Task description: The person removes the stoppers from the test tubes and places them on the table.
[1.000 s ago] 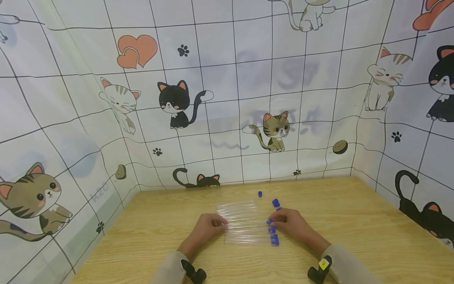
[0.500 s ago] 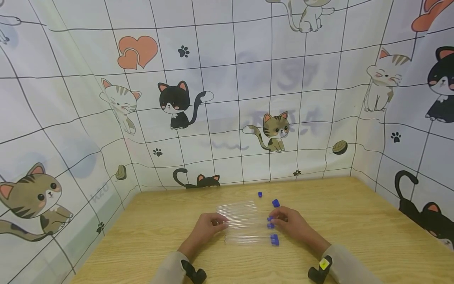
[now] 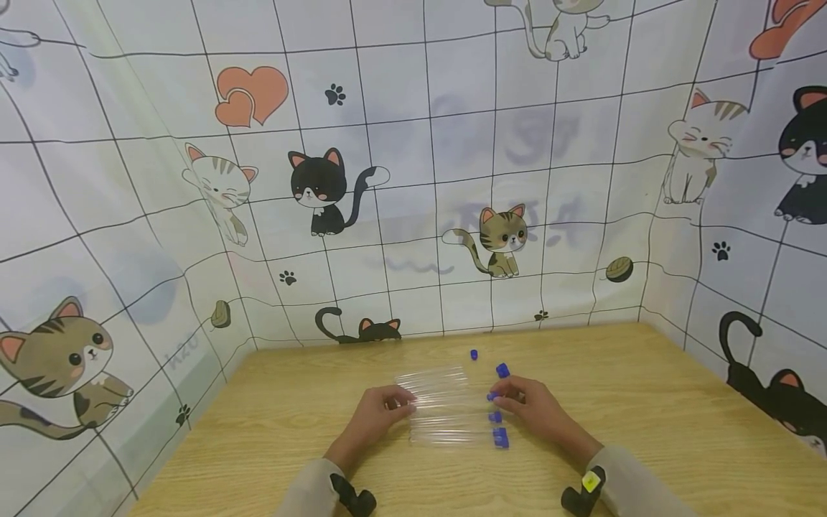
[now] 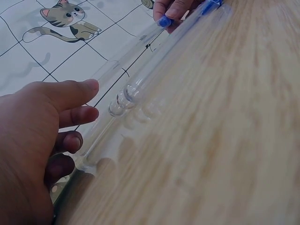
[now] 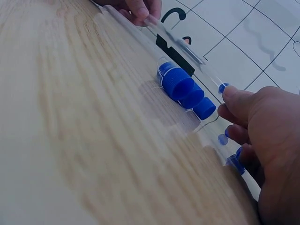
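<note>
Okay, left hand (image 3: 385, 411) in the head view: thumb and fingertips together in a pinch at the left ends of some clear tubes (image 3: 446, 436).
Right hand (image 3: 533, 406), same view: comes in from the opposite side, thumb and finger gripping a blue cap (image 3: 493, 396).
Tubes: side by side on the wood-grain table (image 3: 258, 431), lying crossways between the hands, too see-through for me to count.
Other blue caps (image 3: 500, 437): a few at the tubes' right ends, a clump (image 3: 502, 370) just past the right hand, plus one loner (image 3: 474, 355) farther back.
Backdrop: white gridded cloth (image 3: 400, 151) with cartoon cats all over.
Sleeves (image 3: 636, 477): light-coloured, black gadget (image 3: 581, 495) strapped on each wrist.
Held tube (image 4: 136, 48), left wrist view: runs from the left thumb and forefinger up to the cap in the right hand; rounded ends (image 4: 124, 101) of others sit beside it. Can't tell if the lower fingers touch anything.
Capped ends (image 5: 176, 84), right wrist view: three bunched on the table near the right thumb, which presses the held cap at the held tube's end. More blue bits (image 5: 234, 164) peek out under the curled lower fingers, partly hidden.
</note>
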Tool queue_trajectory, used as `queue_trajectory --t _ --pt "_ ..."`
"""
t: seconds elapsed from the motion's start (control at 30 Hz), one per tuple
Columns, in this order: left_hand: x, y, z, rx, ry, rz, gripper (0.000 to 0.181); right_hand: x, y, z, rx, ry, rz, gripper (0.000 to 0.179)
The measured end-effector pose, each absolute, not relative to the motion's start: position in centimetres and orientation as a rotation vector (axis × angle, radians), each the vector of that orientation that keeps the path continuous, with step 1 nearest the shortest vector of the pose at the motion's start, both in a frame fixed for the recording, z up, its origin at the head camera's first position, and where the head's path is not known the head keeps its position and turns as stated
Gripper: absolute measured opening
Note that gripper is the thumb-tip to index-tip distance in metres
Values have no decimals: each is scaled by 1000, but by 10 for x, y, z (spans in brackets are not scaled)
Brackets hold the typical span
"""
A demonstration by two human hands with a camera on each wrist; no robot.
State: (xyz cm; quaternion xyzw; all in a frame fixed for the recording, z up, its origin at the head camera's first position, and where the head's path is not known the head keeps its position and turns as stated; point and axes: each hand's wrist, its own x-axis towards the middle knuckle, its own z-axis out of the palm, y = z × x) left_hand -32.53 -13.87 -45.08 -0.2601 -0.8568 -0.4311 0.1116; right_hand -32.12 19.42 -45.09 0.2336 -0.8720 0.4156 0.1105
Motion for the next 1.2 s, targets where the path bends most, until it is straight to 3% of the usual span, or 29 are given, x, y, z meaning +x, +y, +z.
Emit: queue_trajectory --t 0.57,1.2 --pt "-325 -138 -449 -760 -2513 -1305 11 -318 193 -449 640 -2515 1352 24" --pt "-325 -139 -449 -803 -2527 -1425 24 -318 193 -448 627 -2525 1386 26"
